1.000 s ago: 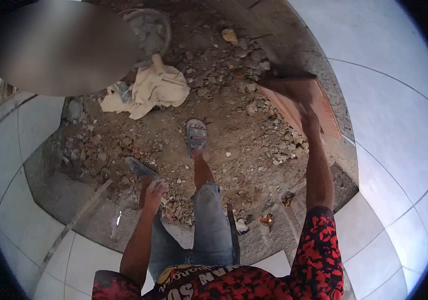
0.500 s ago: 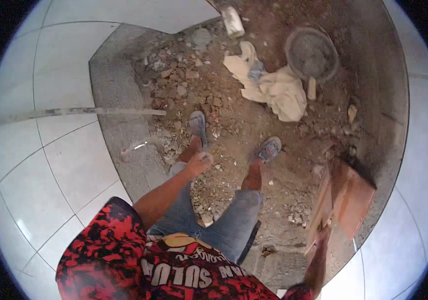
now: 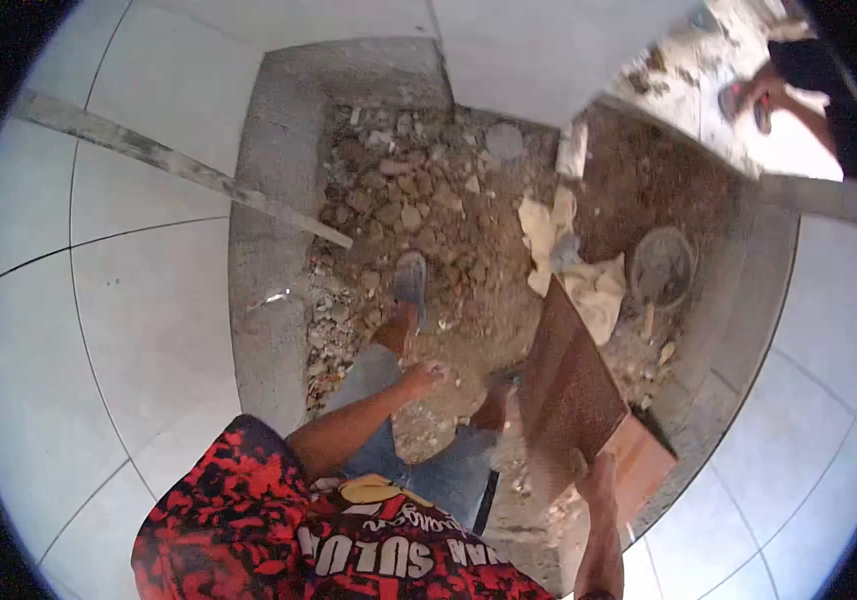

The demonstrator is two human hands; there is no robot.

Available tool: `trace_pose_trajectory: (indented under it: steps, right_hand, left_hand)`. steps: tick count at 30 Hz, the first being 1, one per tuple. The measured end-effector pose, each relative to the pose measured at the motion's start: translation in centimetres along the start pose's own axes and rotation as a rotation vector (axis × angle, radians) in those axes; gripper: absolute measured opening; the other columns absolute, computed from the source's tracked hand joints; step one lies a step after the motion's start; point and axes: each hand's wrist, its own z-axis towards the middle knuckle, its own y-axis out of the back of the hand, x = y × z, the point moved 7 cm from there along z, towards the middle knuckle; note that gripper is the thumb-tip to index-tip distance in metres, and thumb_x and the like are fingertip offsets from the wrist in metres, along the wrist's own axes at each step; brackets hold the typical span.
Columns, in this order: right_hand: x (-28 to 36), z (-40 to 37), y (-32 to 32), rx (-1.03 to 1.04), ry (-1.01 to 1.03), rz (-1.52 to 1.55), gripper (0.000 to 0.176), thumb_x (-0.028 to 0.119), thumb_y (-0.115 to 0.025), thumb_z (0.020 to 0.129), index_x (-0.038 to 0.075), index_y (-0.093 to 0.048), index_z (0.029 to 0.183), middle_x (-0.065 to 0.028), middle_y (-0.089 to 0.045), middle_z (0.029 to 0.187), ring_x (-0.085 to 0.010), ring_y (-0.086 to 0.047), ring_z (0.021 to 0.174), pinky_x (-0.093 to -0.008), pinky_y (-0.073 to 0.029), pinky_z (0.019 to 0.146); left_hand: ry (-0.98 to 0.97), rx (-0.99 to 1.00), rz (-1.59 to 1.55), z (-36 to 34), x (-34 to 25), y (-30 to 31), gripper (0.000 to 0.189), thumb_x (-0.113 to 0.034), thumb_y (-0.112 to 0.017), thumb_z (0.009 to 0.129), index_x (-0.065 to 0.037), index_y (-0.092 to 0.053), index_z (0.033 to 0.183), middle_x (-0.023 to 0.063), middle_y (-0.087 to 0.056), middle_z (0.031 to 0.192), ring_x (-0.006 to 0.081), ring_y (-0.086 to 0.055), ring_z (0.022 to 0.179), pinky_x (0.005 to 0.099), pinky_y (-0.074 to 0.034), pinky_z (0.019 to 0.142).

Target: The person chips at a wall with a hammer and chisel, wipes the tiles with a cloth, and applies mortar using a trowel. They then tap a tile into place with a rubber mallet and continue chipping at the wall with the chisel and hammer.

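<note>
My right hand (image 3: pixel 597 478) grips the lower edge of a brown tile (image 3: pixel 571 385), which is tilted up above the rubble beside my leg. Behind the held tile, another reddish-brown tile (image 3: pixel 643 465) shows at the lower right. My left hand (image 3: pixel 423 379) hangs over my left knee with its fingers curled; what it holds, if anything, is too small to tell. Below and between my feet lies broken rubble (image 3: pixel 404 195) on brown soil.
A cream cloth (image 3: pixel 594 295) lies near a round bucket (image 3: pixel 663 268). A long flat bar (image 3: pixel 184 165) reaches from the white floor tiles (image 3: pixel 154 340) over the pit. Another person's hand and legs (image 3: pixel 787 100) show at the upper right.
My right hand has lifted the brown tile and brought it left, towards my legs. The view has turned, so another person now shows at the upper right.
</note>
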Motion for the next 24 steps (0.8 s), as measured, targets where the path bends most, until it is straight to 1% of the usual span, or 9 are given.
trace_pose_trajectory:
  steps: [2,7,11,13,14,16,18,21,24]
  right_hand:
    - [4.9,4.1,1.6,-0.248,0.242,0.295,0.026,0.014,-0.057,0.077,-0.001,-0.055,0.098,-0.0232,-0.059,0.093,-0.0333,-0.057,0.091,-0.0392,-0.044,0.076]
    - [16.3,11.5,1.9,-0.302,0.157,0.656,0.041,0.01,-0.059,0.075,-0.002,-0.046,0.112,-0.0127,-0.053,0.108,-0.0241,-0.05,0.098,-0.0338,-0.038,0.085]
    - [22.8,15.2,-2.1,-0.197,0.012,1.155,0.043,0.004,-0.056,0.075,-0.003,-0.041,0.115,-0.0105,-0.051,0.107,-0.0221,-0.049,0.098,-0.0334,-0.04,0.085]
    - [24.2,17.7,-4.1,-0.218,-0.029,1.327,0.039,0.004,-0.055,0.075,-0.002,-0.043,0.112,-0.0102,-0.052,0.104,-0.022,-0.05,0.096,-0.0337,-0.042,0.082]
    - [24.7,19.4,-5.0,-0.218,-0.009,1.316,0.035,0.004,-0.054,0.076,-0.002,-0.044,0.109,-0.0101,-0.052,0.101,-0.0228,-0.051,0.094,-0.0345,-0.043,0.08]
    - [25.7,22.3,-6.6,-0.213,0.007,1.294,0.031,0.004,-0.053,0.076,-0.001,-0.046,0.106,-0.01,-0.052,0.098,-0.0237,-0.051,0.092,-0.0354,-0.045,0.078]
    - [26.9,25.2,-9.2,-0.151,-0.161,1.633,0.037,0.009,-0.055,0.076,-0.002,-0.043,0.109,-0.012,-0.048,0.105,-0.0259,-0.05,0.093,-0.0408,-0.046,0.074]
    - [30.5,28.9,-9.8,-0.083,-0.028,1.679,0.026,0.003,-0.05,0.077,0.0,-0.046,0.102,-0.0116,-0.05,0.098,-0.0257,-0.05,0.091,-0.0417,-0.045,0.081]
    - [32.0,31.0,-10.9,-0.176,-0.166,1.831,0.029,0.003,-0.049,0.077,-0.001,-0.042,0.106,-0.0128,-0.047,0.102,-0.0277,-0.048,0.094,-0.0439,-0.045,0.081]
  left_hand:
    - [0.037,-0.033,-0.081,-0.3,0.7,4.4,0.037,-0.033,-0.054,0.081,-0.002,-0.053,0.101,0.0114,-0.056,0.091,0.0189,-0.054,0.079,0.0387,-0.043,0.069]
    - [0.337,-0.083,-0.224,-9.0,-9.0,9.7,0.052,-0.044,-0.045,0.085,-0.004,-0.042,0.117,0.0133,-0.05,0.113,0.0295,-0.05,0.1,0.0504,-0.039,0.084]
    - [0.424,-0.195,-0.601,-11.4,-13.4,12.2,0.059,-0.051,-0.037,0.085,-0.003,-0.038,0.12,0.0124,-0.047,0.119,0.0268,-0.049,0.105,0.0499,-0.039,0.085]
    - [-0.05,0.005,-1.086,-10.1,-17.9,13.3,0.072,-0.058,-0.034,0.083,-0.004,-0.026,0.13,0.0133,-0.036,0.127,0.0271,-0.041,0.112,0.0431,-0.037,0.091]
    - [-0.201,0.153,-1.14,-11.9,-22.5,14.3,0.073,-0.058,-0.037,0.081,-0.006,-0.024,0.131,0.0132,-0.029,0.132,0.0292,-0.034,0.118,0.047,-0.032,0.095]
    - [-0.282,0.048,-1.231,-11.5,-23.9,17.0,0.072,-0.057,-0.039,0.081,-0.006,-0.025,0.131,0.0133,-0.03,0.132,0.0296,-0.031,0.12,0.048,-0.03,0.097]
    - [-0.374,-0.071,-1.311,-10.7,-25.5,19.2,0.072,-0.056,-0.042,0.08,-0.006,-0.026,0.13,0.0134,-0.03,0.131,0.03,-0.028,0.122,0.0491,-0.028,0.098]
    - [-0.448,-0.217,-1.323,-8.3,-28.1,20.7,0.06,-0.048,-0.049,0.081,-0.008,-0.035,0.124,0.0102,-0.042,0.123,0.0269,-0.038,0.115,0.0448,-0.027,0.099]
    - [-0.431,-0.211,-1.109,-3.5,-30.2,19.7,0.075,-0.045,-0.056,0.078,-0.006,-0.021,0.131,0.0143,-0.03,0.13,0.0314,-0.026,0.122,0.0485,-0.025,0.1]
